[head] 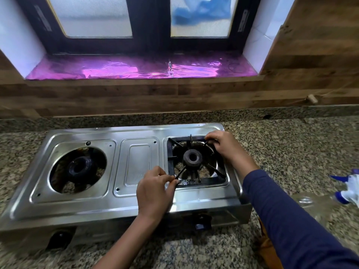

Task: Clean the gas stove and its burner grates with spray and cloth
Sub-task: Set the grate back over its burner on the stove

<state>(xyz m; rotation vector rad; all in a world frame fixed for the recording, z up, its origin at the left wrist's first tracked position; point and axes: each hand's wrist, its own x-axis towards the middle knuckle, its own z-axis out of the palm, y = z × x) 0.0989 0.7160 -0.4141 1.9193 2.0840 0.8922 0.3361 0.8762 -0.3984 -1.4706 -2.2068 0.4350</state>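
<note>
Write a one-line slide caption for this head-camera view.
Both hands, left and right, grip the black square burner grate on the two-burner stainless steel gas stove.

Speckled granite counter (291,144) below a foil-lined window sill (136,68).

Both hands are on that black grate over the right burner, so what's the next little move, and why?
Probably lift the grate straight up off the stove. The left hand pinches its near corner and the right hand its far corner, a grip on opposite corners. The left burner already sits bare, and the spray bottle lies on the counter to the right.
</note>
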